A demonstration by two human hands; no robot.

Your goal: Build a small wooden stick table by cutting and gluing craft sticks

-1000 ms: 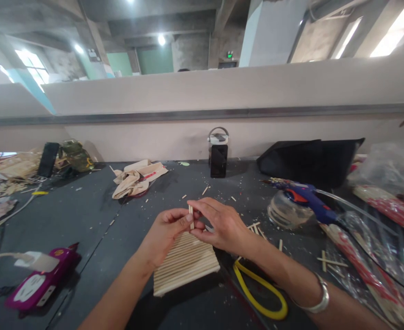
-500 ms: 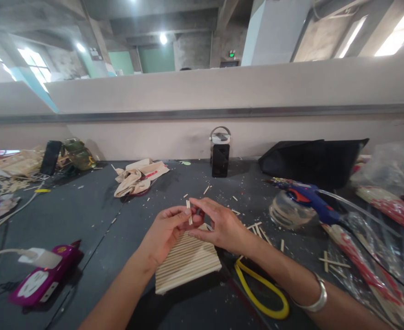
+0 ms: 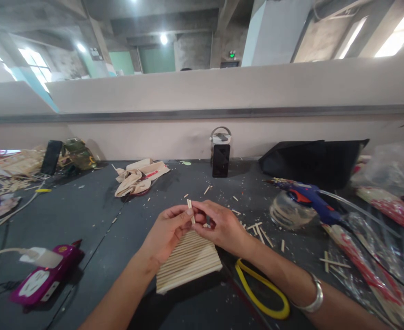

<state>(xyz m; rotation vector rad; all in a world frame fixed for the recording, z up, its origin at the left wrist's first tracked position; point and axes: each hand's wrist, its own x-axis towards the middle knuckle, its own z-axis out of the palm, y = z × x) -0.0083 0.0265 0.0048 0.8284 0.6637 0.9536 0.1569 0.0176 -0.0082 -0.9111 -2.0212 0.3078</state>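
Two short wooden sticks (image 3: 191, 211), side by side and nearly upright, are pinched between the thumb and fingers of my left hand (image 3: 169, 229). My right hand (image 3: 222, 225) closes on the same sticks from the right, its thumb and fingertips touching them. Beneath both hands lies a panel of wooden sticks (image 3: 190, 262) set in parallel rows; its far edge is partly hidden by my fingers. A yellow-handled tool (image 3: 262, 293) rests beside the panel, under my right forearm.
A glue gun (image 3: 307, 197) lies over a clear round container (image 3: 287, 213) at the right. Stick offcuts (image 3: 260, 233) are scattered near it. At the left sits a purple power strip (image 3: 47, 275); crumpled cloth (image 3: 140, 178) and a phone (image 3: 221, 160) are farther back.
My right thumb and fingers have closed in on the two sticks, which tilt slightly differently. The panel stays in nearly the same place.
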